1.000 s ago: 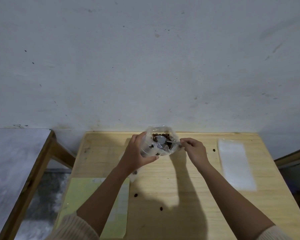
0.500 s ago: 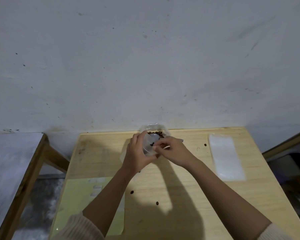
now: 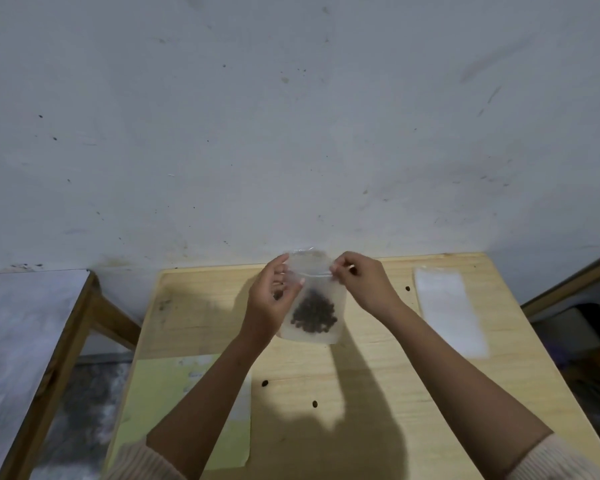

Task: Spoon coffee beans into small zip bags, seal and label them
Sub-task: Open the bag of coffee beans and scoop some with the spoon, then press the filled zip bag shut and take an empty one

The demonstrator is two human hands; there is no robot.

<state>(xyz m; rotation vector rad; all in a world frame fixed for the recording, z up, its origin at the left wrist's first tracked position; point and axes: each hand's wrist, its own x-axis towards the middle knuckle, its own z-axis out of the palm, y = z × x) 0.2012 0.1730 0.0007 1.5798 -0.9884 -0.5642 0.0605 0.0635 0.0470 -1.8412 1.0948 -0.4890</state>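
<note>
The pale wooden bench (image 3: 201, 306) stands against the wall, its top marked with a few dark stains. A flat yellow-green paper sheet (image 3: 160, 410) lies on its near left part, and a white translucent plastic rectangle (image 3: 449, 310) lies flat by the right edge. Three loose dark coffee beans rest apart on the bare wood: one (image 3: 265, 383) just beside the sheet, one (image 3: 314, 404) near the middle, one (image 3: 407, 288) close to the rectangle.
</note>
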